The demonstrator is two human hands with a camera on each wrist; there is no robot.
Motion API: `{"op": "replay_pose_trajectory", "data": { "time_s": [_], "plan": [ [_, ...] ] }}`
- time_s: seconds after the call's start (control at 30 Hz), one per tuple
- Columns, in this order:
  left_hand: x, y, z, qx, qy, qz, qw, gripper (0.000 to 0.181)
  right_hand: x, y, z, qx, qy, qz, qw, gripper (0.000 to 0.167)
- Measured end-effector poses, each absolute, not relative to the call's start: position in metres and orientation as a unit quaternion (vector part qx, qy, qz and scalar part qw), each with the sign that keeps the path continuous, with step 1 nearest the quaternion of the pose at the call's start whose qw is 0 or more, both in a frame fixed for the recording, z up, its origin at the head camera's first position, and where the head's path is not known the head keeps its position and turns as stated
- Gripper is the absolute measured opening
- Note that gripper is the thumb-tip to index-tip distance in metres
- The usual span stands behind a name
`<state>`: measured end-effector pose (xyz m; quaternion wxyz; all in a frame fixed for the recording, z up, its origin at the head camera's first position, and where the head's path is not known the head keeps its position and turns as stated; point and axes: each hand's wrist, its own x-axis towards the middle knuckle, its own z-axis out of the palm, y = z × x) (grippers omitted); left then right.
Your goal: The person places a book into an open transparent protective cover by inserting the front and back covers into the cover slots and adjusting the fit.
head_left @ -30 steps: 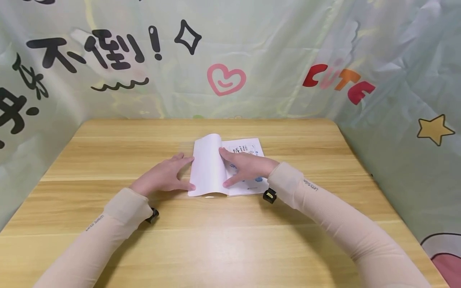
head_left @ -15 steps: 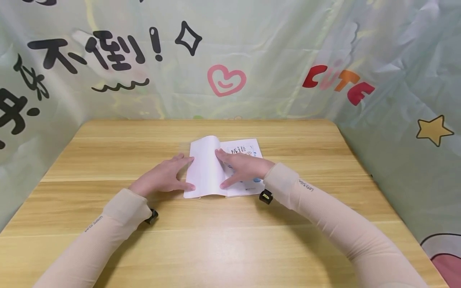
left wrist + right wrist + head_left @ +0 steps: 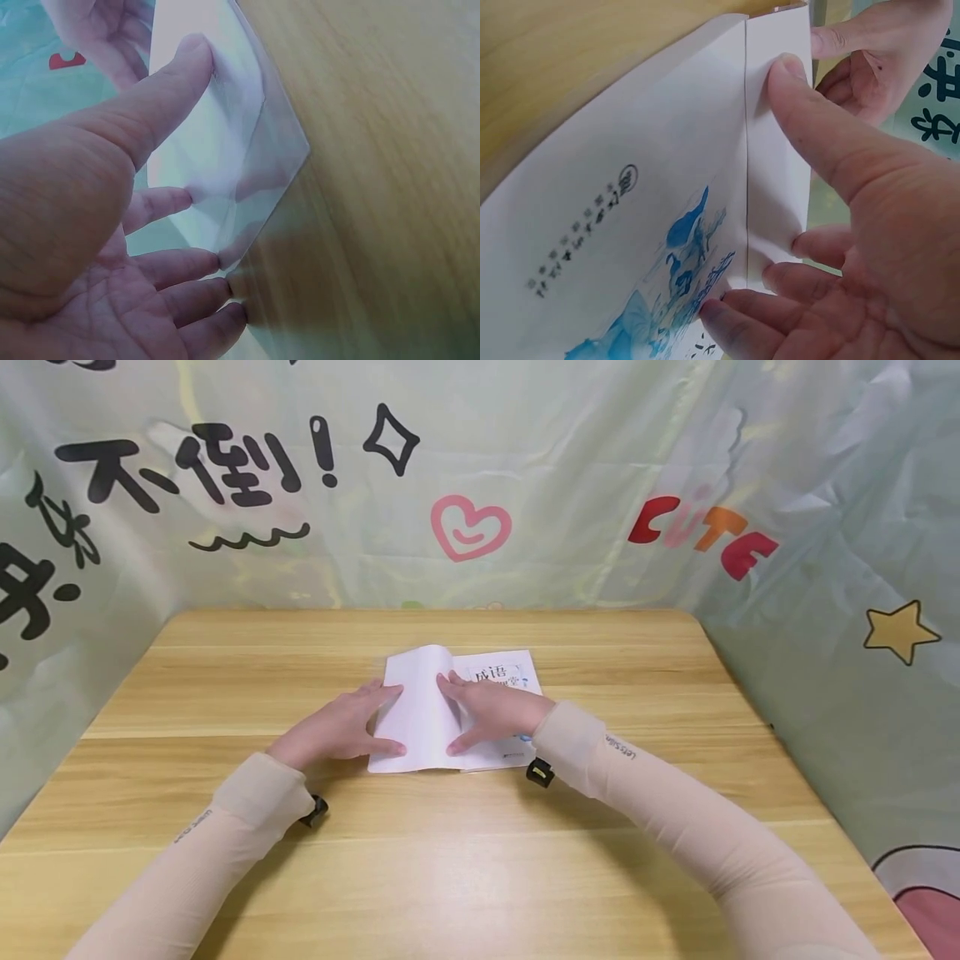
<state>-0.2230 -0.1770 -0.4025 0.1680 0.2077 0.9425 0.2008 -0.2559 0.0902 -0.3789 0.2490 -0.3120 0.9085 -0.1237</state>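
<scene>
A thin book lies open on the table, a blank white page (image 3: pixel 416 710) on its left and a printed title page (image 3: pixel 504 757) on its right. On the blank page's left side rest the thumb and fingertips of my left hand (image 3: pixel 341 722), spread apart. My right hand (image 3: pixel 498 708) touches the same page near the fold, thumb and fingers spread. In the left wrist view a clear cover edge (image 3: pixel 281 154) shows beyond the white page. Blue artwork (image 3: pixel 686 255) on the title page is visible in the right wrist view, beside my right fingers.
The wooden table (image 3: pixel 465 868) extends around the book. Behind it hangs a pale green cloth (image 3: pixel 555 468) with printed characters, a pink heart and coloured letters; the cloth continues along both sides. A black wrist camera (image 3: pixel 540 772) sits below my right wrist.
The book has slid left, its blank page now further under my left fingers. My right hand has moved left with it, while my left hand has stayed nearly still.
</scene>
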Motion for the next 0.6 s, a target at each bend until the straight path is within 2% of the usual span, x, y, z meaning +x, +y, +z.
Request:
{"op": "replay_pose_trajectory", "data": {
  "time_s": [0.27, 0.6],
  "plan": [
    [-0.223, -0.178, -0.402, 0.220, 0.941, 0.206, 0.154, 0.099, -0.252, 0.080, -0.374, -0.298, 0.914, -0.112, 0.252, 0.116],
    [-0.223, -0.176, -0.403, 0.210, 0.945, 0.193, 0.159, 0.096, -0.249, 0.070, -0.373, -0.307, 0.914, -0.093, 0.250, 0.112]
  ]
}}
